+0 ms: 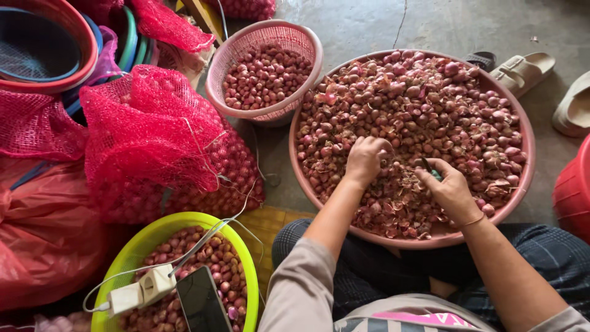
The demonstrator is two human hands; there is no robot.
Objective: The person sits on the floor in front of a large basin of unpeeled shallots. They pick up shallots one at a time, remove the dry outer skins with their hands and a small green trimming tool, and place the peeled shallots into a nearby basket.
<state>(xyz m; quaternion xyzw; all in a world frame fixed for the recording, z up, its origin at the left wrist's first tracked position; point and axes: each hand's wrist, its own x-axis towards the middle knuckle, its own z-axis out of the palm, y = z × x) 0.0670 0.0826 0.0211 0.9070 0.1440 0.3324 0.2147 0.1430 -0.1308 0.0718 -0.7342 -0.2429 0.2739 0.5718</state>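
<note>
Left hand (365,158) fingers buried among shallots (430,104).

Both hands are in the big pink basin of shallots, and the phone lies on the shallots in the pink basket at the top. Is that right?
Not quite. The head view shows the phone lying on the shallots in the yellow-green basin at lower left, not the pink basket. The rest holds: left hand and right hand are both in the big pink basin.
</note>
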